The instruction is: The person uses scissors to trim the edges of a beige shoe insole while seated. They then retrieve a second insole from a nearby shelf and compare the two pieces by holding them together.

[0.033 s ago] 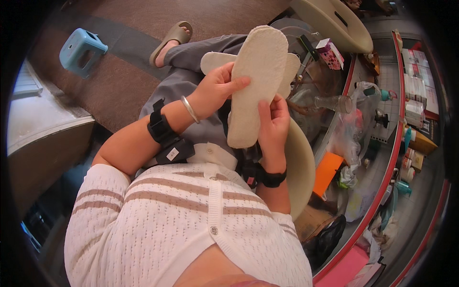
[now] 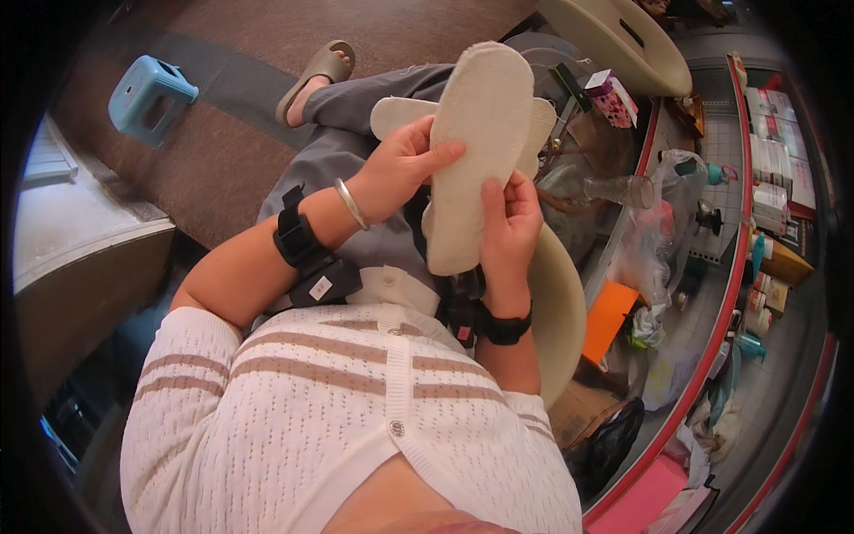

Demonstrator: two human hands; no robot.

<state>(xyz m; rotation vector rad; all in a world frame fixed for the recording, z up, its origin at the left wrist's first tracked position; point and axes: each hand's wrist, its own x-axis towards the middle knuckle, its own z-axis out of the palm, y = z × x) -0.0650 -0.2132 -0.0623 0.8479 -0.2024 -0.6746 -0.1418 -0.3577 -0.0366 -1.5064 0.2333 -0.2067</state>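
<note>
A cream, sole-shaped insole (image 2: 481,160) stands upright in front of my lap, held in both hands. My left hand (image 2: 405,169) grips its left edge, thumb flat on the front face and fingers behind. On its right edge my right hand (image 2: 511,233) pinches it, thumb on the front and the other fingers curled at the side. More cream insoles (image 2: 400,114) lie behind it over my grey trousers, mostly hidden; their number I cannot tell.
A pale blue stool (image 2: 151,98) stands on the brown floor at far left. Along the right run red-edged glass shelves (image 2: 712,351) with boxes, bottles and plastic bags. Beside them are an orange box (image 2: 610,322) and a cream chair (image 2: 623,40). A white-topped counter (image 2: 80,233) is at left.
The insole has tilted slightly more upright, its top a little higher and its lower end a touch to the right. My right hand has shifted slightly; both hands keep their hold.
</note>
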